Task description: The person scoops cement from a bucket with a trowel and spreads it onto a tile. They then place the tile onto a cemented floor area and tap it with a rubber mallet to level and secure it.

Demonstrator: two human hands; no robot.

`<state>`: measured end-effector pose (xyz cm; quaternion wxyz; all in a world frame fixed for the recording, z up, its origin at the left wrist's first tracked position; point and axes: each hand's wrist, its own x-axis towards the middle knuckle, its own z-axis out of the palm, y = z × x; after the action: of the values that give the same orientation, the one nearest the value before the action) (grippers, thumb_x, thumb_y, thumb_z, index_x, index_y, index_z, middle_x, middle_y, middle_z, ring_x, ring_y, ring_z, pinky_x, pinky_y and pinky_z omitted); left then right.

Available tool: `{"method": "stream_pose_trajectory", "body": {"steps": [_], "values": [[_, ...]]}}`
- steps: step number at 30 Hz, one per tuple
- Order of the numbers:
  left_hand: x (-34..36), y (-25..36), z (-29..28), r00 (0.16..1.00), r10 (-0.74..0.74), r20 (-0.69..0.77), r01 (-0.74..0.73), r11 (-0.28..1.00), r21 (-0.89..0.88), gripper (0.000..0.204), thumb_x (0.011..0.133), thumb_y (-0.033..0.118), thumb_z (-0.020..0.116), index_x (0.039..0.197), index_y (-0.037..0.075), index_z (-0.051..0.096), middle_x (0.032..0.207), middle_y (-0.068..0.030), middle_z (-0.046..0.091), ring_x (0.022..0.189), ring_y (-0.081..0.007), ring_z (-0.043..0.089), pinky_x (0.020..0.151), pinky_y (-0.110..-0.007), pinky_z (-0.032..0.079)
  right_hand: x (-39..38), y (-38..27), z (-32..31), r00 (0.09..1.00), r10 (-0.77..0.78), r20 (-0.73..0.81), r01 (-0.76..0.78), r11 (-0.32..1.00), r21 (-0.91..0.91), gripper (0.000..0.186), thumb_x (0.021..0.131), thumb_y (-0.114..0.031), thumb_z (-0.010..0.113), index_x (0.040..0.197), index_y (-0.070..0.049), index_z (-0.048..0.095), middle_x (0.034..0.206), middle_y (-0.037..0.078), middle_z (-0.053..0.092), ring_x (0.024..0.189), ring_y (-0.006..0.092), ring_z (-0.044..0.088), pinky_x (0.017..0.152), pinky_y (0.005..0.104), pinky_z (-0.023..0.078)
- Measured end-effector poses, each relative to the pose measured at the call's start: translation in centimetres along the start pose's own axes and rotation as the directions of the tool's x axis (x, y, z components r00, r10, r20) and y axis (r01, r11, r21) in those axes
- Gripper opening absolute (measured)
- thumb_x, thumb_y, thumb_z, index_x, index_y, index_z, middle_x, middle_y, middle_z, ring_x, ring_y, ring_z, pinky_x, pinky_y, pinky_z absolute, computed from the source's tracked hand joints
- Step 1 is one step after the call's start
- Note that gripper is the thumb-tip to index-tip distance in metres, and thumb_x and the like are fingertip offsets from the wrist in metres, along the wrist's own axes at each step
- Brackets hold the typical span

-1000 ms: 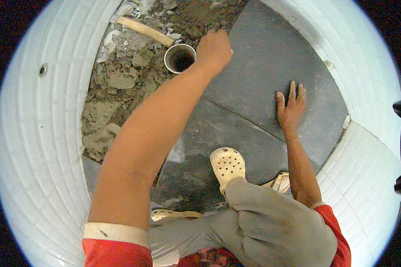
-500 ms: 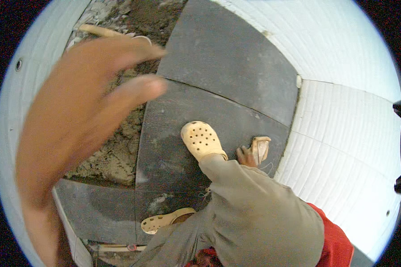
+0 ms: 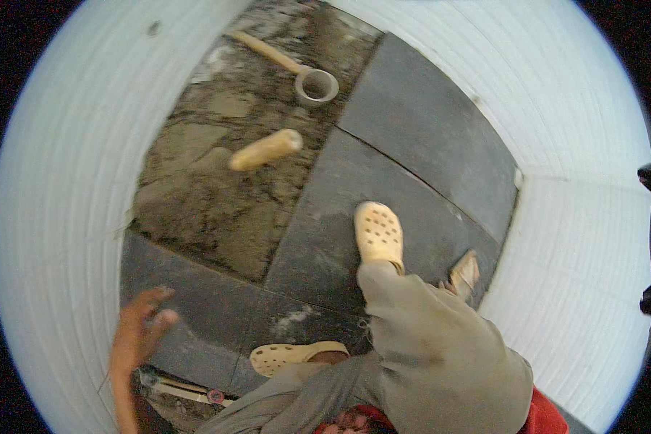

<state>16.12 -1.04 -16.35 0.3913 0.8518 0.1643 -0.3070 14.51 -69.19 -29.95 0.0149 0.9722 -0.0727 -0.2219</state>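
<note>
My left hand [image 3: 141, 322] is low on the left, above a dark grey tile, with its fingers apart and nothing in them. My right hand [image 3: 447, 287] is mostly hidden behind my trouser knee. Its fingers are against a tan, wedge-like block [image 3: 465, 272] with a paler face, near the right wall. A short, thick, tan rod [image 3: 266, 150] with a pale round end appears over the bare mortar bed [image 3: 210, 195]; I cannot tell whether it touches it. Farther off, a round grey metal scoop [image 3: 316, 85] with a wooden handle lies on the bed.
Large dark grey tiles [image 3: 427, 130] lie beside the mortar bed, under my two cream clogs [image 3: 378, 231]. White ribbed walls [image 3: 571, 239] close in on both sides. A pale strip [image 3: 184, 385] runs along the tile edge at the lower left.
My left hand has drawn back from the upper left to the lower left. The tan rod and the scoop's round cup now show. The view has shifted; my right hand stays by the block.
</note>
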Motion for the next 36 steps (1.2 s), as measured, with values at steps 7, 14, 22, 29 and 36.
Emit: {"method": "stream_pose_trajectory", "body": {"steps": [7,14,22,29,36], "values": [[-3.1,-1.7,5.5,0.996,-0.036,0.079,0.05,0.98,-0.191,0.052,0.095,0.041,0.07,0.131,0.004,0.065,0.128,-0.0208,0.066,0.113,-0.0345,0.067,0.092,-0.041,0.054,1.2,-0.9,0.7,0.995,-0.02,0.101,0.008,0.993,0.115,0.056,0.092,-0.022,0.065,0.142,-0.004,0.047,0.142,0.029,0.048,0.127,0.0487,0.05,0.103,0.0548,0.044],[-4.0,-3.6,9.2,0.998,0.013,0.068,-0.003,0.988,-0.153,0.056,0.097,0.044,0.066,0.132,0.0,0.063,0.128,-0.0228,0.066,0.114,-0.0353,0.066,0.095,-0.044,0.052,4.4,-1.7,5.4,0.959,-0.19,0.21,0.13,0.955,0.267,0.053,0.092,-0.022,0.064,0.139,-0.002,0.048,0.139,0.03,0.05,0.124,0.0494,0.052,0.101,0.0547,0.045],[-6.0,-6.1,11.6,0.983,-0.169,0.07,0.178,0.972,-0.155,0.058,0.098,0.042,0.064,0.134,-0.004,0.061,0.134,-0.0255,0.063,0.127,-0.0364,0.06,0.108,-0.044,0.045,6.8,2.1,4.9,0.982,0.183,0.053,-0.191,0.948,0.255,0.045,0.086,-0.018,0.062,0.124,0.005,0.052,0.119,0.031,0.059,0.114,0.0499,0.057,0.096,0.0535,0.046],[-7.9,-5.4,13.2,0.993,-0.107,0.044,0.114,0.969,-0.221,0.059,0.1,0.049,0.058,0.135,0.002,0.063,0.135,-0.0212,0.065,0.125,-0.0327,0.062,0.107,-0.043,0.046,7.7,2.4,4.5,0.995,0.025,-0.093,0.001,0.961,0.275,0.043,0.09,-0.024,0.063,0.126,-0.001,0.055,0.117,0.022,0.063,0.106,0.0394,0.059,0.092,0.0521,0.045],[-18.0,-5.5,20.3,0.993,-0.039,0.116,0.122,0.244,-0.962,0.057,0.099,0.053,0.058,0.126,0.003,0.069,0.122,-0.0161,0.07,0.117,-0.0283,0.064,0.103,-0.041,0.047,12.3,-4.5,-3.3,0.975,-0.22,0.005,0.212,0.942,0.261,0.033,0.093,-0.027,0.062,0.117,-0.004,0.057,0.107,0.017,0.061,0.098,0.0333,0.057,0.086,0.0479,0.044]]}}
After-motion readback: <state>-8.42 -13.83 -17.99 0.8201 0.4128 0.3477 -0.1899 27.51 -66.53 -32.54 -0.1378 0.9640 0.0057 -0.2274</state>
